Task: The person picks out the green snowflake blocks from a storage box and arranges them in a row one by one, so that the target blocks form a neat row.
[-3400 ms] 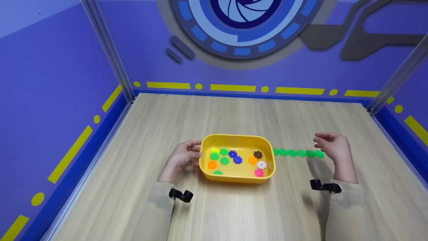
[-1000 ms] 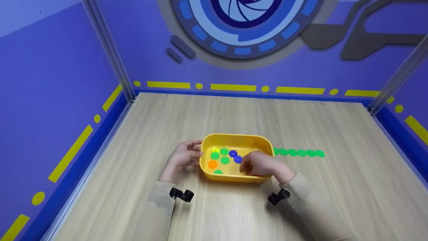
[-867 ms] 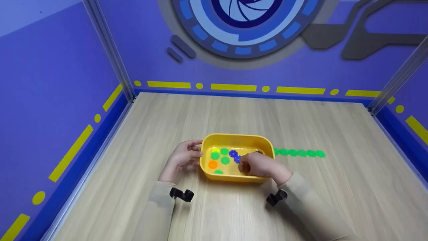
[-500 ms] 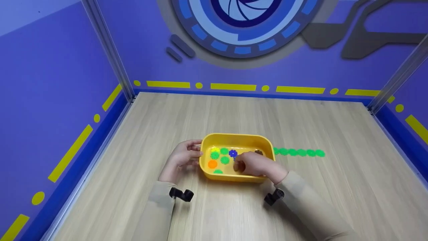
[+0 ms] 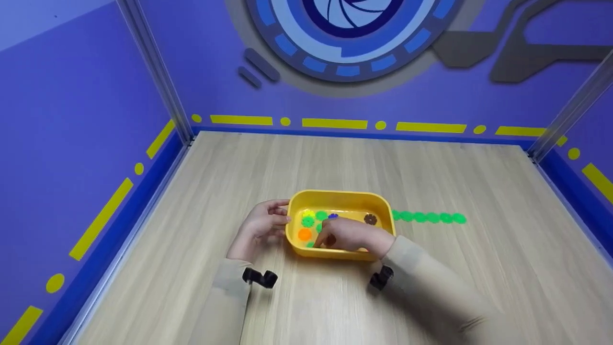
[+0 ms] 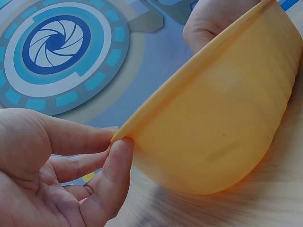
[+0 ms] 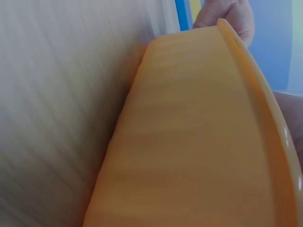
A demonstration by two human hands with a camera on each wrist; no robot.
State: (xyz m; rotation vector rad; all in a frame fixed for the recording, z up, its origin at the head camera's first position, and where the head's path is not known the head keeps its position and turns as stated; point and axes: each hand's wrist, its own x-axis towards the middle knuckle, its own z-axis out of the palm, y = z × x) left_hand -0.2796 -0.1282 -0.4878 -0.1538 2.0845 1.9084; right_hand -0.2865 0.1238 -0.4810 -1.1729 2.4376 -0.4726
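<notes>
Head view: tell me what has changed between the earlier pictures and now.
The right hand has moved left, from near the right end of the row of green notched discs into the yellow bin, now close to the green disc at its near side; any grip is hidden. The left hand still holds the bin; bin and row stayed put.

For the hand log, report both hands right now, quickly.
Left hand: holding the yellow bin, rim pinched.
Right hand: inside the bin, fingers by a green disc; whether it grips anything cannot be told.
</notes>
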